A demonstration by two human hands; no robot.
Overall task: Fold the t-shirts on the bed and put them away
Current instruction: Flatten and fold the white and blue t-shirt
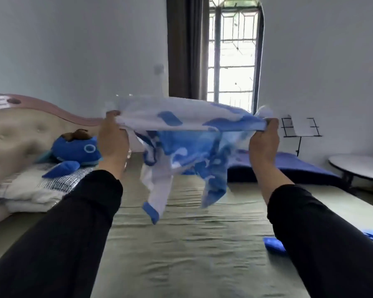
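The bed [181,244] is covered by a green sheet; a pillow [35,190] with a blue plush toy [78,151], a dark blue blanket [293,166] and blue cloth [275,245] are carried.

No legible text, label, brand, number or sign anywhere. Blue and white patches only on the t-shirt [187,134], blurred, with no letters to make out. Beside that t-shirt, a plain ring mark on the blue plush toy [78,150], not a character or numeral.
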